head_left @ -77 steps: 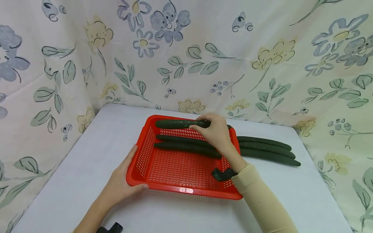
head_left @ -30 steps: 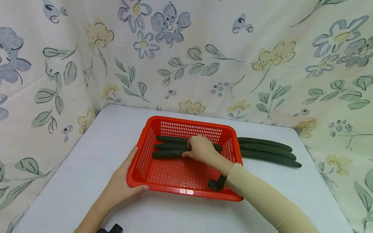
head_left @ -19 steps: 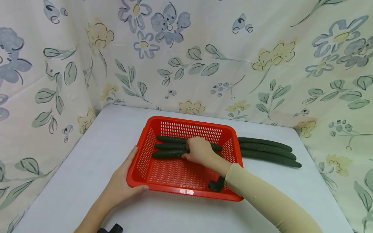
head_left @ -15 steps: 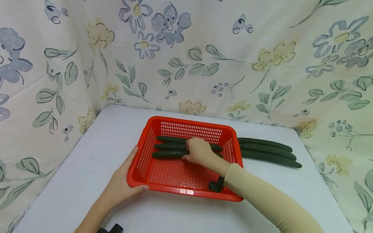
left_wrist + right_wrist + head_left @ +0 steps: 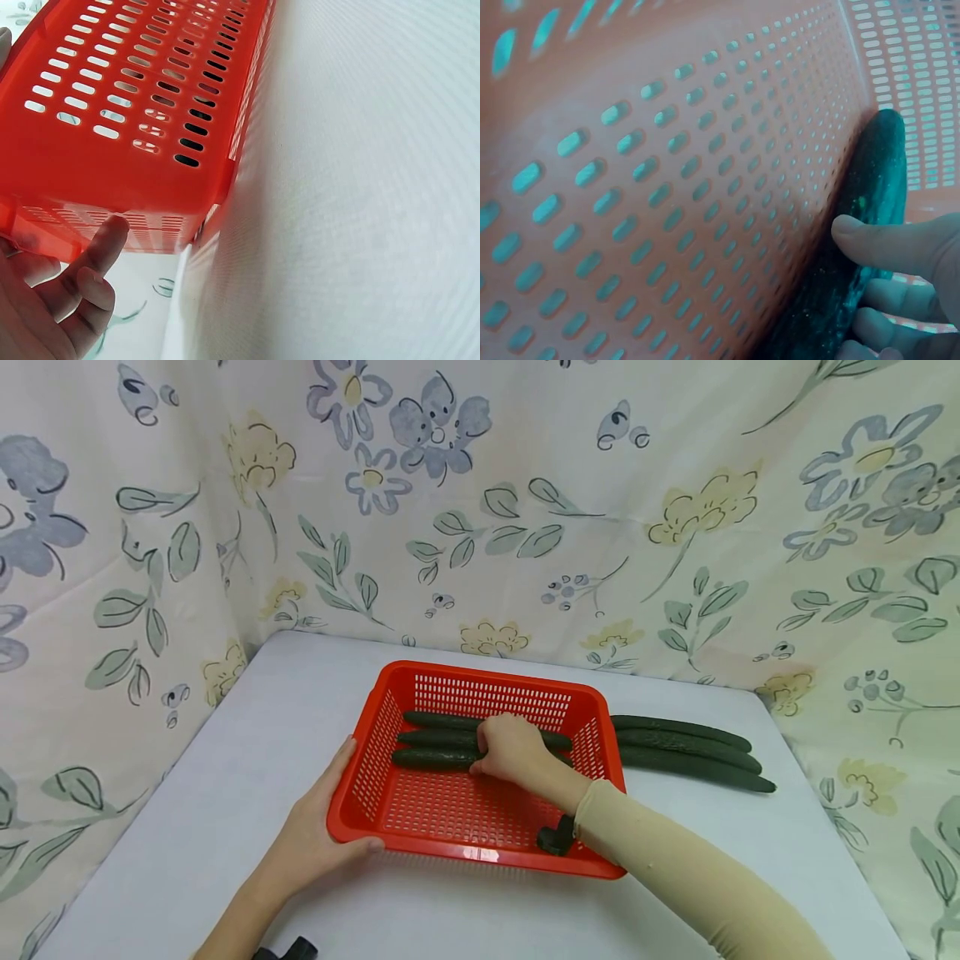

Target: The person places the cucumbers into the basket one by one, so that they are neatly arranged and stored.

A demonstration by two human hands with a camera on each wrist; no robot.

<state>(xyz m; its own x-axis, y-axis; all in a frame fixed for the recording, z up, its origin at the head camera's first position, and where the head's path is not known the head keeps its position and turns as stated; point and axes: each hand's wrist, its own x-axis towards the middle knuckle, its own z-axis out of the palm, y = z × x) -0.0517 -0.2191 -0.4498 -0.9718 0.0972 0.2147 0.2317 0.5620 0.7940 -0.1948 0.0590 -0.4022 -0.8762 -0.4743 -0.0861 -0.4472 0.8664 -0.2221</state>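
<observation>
A red perforated basket (image 5: pixel 480 853) stands on the white table with three dark green cucumbers lying side by side inside. My left hand (image 5: pixel 315 831) holds its front left corner, thumb by the front rim and fingers along the outer side wall. In the left wrist view bent fingers (image 5: pixel 109 236) touch the red wall. Inside the basket, my right hand (image 5: pixel 517 752) grips the front cucumber (image 5: pixel 435 759), the thumb (image 5: pixel 855 236) lying across it in the right wrist view. Behind it are the middle cucumber (image 5: pixel 438 739) and the back cucumber (image 5: pixel 442 719), both partly hidden by that hand.
Three more cucumbers (image 5: pixel 686 743) lie close together on the table (image 5: pixel 795 852), right of the basket. A floral cloth (image 5: pixel 480 527) hangs behind and to the left. A black wrist device (image 5: pixel 557 837) overlaps the basket's right front part.
The right hand has brought a cucumber from over the back rim down to the front of the row inside the basket. Over the last second both hands have stayed nearly still.
</observation>
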